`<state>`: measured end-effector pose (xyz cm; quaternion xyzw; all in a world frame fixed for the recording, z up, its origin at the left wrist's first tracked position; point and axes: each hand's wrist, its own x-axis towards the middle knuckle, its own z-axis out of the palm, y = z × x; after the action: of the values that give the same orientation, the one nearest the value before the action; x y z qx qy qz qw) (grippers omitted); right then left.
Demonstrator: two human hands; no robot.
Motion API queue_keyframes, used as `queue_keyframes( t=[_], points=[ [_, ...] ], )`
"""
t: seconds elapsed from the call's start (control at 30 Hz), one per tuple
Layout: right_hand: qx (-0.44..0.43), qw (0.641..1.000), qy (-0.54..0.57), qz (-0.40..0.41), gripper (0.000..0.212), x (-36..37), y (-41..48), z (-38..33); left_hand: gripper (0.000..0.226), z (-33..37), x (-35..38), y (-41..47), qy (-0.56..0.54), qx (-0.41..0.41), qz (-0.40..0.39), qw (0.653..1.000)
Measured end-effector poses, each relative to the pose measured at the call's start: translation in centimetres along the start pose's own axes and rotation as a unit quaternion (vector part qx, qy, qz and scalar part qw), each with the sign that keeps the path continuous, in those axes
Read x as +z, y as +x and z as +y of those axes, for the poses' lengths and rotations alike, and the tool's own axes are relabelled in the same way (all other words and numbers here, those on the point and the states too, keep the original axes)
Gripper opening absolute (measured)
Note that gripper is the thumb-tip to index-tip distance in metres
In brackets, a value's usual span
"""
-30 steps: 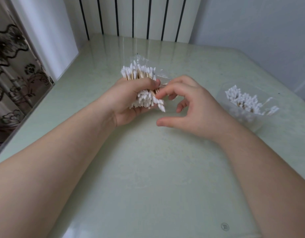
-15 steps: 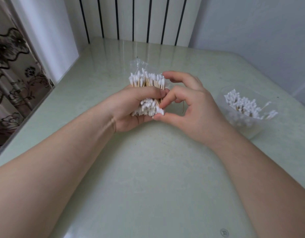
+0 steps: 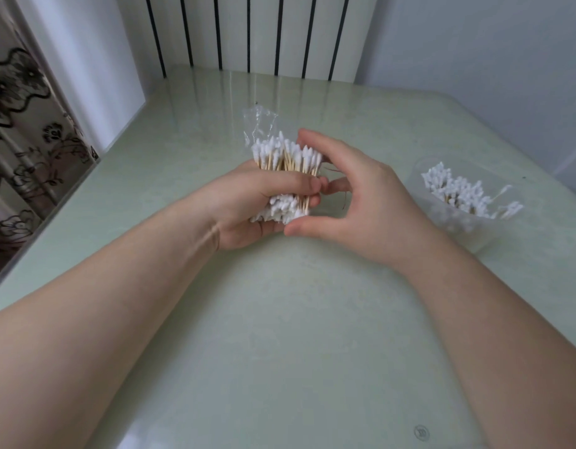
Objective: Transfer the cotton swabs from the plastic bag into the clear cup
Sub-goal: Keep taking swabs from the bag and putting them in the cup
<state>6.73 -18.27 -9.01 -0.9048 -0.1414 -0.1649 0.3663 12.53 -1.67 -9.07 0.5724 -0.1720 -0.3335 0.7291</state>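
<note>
Your left hand (image 3: pixel 244 205) grips the cotton swabs (image 3: pixel 286 157) round the middle of the bundle, thumb across the front, fingers curled behind. The bundle stands nearly upright just above the centre of view, with white tips at both ends and wooden stems showing between.

Your right hand (image 3: pixel 364 202) closes on the same bundle from its 3 o'clock side. The index finger arches over the upper tips and the thumb touches the lower tips at 6 o'clock. The other fingers curl in toward the stems; contact there cannot be confirmed.

The plastic bag (image 3: pixel 259 121) is crumpled and projects from behind the bundle toward 11 o'clock. How far it wraps the swabs cannot be told.

The clear cup (image 3: pixel 484 238) stands on the table (image 3: pixel 280 335) at 3 o'clock of your hands, well apart from them. It holds further swabs (image 3: pixel 455 189), tips up, a few leaning out toward 3 o'clock.

A striped panel (image 3: pixel 247 34) backs the table at 12 o'clock. A patterned curtain (image 3: pixel 21 140) hangs at 9 o'clock.
</note>
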Motion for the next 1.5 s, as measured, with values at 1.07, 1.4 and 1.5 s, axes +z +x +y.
queue_keyframes(
  t=[1.07,1.4,1.5],
  points=[
    [-0.021,0.993,-0.096,-0.065,0.12,0.0,0.1,-0.6,0.03,-0.4,0.3,0.2,0.014,0.008,-0.037,0.999],
    [-0.04,0.994,-0.095,-0.036,0.104,0.5,0.1,-0.5,0.02,-0.5,1.1,-0.1,0.025,0.041,-0.005,0.999],
    [-0.035,0.99,-0.109,-0.078,0.113,0.7,0.3,-0.3,0.019,-0.4,1.3,-0.4,0.019,0.041,0.001,0.999]
  ],
)
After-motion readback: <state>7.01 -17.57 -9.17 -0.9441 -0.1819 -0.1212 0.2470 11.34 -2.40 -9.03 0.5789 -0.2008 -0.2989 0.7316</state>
